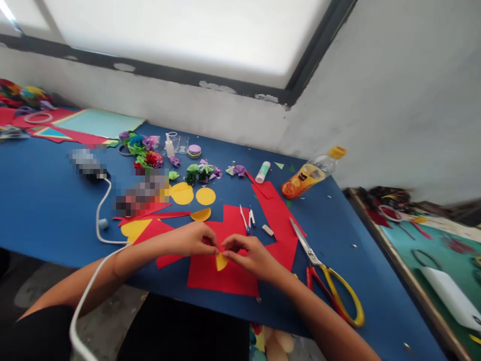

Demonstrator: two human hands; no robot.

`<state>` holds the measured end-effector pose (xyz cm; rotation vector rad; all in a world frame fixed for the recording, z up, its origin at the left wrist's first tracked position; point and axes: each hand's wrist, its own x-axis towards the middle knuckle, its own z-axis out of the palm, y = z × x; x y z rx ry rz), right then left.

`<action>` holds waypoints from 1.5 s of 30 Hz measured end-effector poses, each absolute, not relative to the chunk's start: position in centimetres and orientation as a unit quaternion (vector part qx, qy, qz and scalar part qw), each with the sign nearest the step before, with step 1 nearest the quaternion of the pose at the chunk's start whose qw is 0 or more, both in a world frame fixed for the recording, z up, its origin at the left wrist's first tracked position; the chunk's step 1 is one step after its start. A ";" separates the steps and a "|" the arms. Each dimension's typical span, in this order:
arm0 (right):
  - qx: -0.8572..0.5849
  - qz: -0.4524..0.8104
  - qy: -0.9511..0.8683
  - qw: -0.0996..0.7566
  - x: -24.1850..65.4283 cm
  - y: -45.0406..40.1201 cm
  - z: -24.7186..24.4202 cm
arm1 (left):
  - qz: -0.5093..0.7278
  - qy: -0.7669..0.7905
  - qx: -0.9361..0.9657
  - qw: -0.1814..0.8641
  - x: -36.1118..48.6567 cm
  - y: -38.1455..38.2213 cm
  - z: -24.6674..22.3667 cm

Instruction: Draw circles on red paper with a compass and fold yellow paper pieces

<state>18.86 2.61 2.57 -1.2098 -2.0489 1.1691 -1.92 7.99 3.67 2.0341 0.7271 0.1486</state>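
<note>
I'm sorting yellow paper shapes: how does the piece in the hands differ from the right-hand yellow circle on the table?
Shape: the yellow piece shows as a tapering wedge; the yellow circle is round.
Pose: the yellow piece is held between the left hand and right hand, while the yellow circle lies flat on the blue table.
View: the hands partly hide the yellow piece; the yellow circle shows whole.
Both are yellow.
</note>
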 end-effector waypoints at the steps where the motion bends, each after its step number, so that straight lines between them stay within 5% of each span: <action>1: -0.443 0.429 -0.750 0.238 18.8 2.4 2.5 | 0.054 0.294 0.829 0.472 -2.1 7.9 3.3; 14: -0.432 0.359 -0.799 0.213 17.8 2.1 0.8 | -0.031 0.357 0.815 0.454 -1.9 6.7 2.6; 27: -0.377 0.131 -0.907 0.134 17.5 1.9 0.2 | 0.013 0.358 0.869 0.342 -1.9 5.9 1.1; 45: -0.286 0.107 -0.944 0.129 18.9 3.5 -0.6 | -0.022 0.309 0.928 0.206 -1.5 5.3 0.4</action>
